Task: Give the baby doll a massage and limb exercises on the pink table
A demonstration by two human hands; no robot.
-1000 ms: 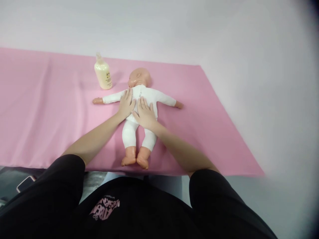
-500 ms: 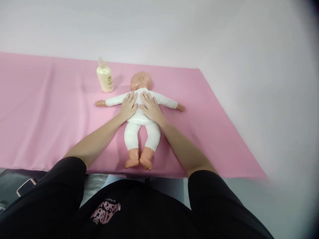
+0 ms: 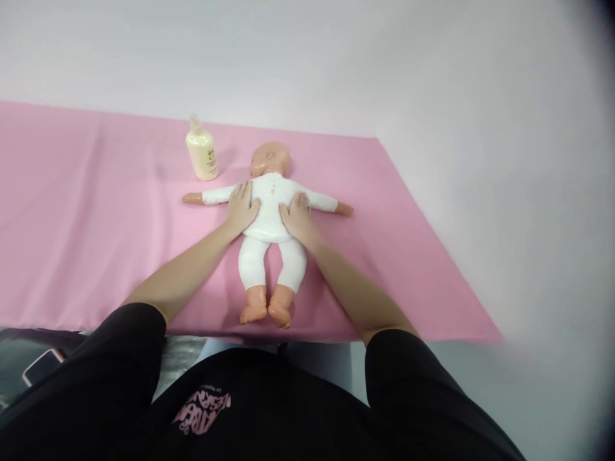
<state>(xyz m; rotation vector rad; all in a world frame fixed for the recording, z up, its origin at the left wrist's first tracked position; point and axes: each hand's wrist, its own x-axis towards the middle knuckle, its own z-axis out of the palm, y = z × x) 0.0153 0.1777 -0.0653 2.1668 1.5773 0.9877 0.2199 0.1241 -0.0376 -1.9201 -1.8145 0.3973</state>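
A baby doll (image 3: 268, 208) with a white body lies face down, its head turned to the left and its arms stretched out sideways. My left hand (image 3: 242, 208) rests flat on the left side of the doll's back, fingers extended and thumb apart, the fingertips at the left shoulder. On the right side of the back lies my right hand (image 3: 298, 218), also outstretched, its fingertips by the right shoulder. The middle of the back shows between my two hands. Neither hand grips anything.
A pump bottle (image 3: 202, 153) of pale yellow liquid stands left of the doll's head. Pink cloth (image 3: 120, 224) covers the table, whose right edge slants down the view. A phone (image 3: 43, 367) lies below the table's front edge at the lower left.
Both hands have slid outward from the middle of the doll's back towards its sides, the left hand leftward and the right hand rightward. The doll and the bottle have stayed in place.
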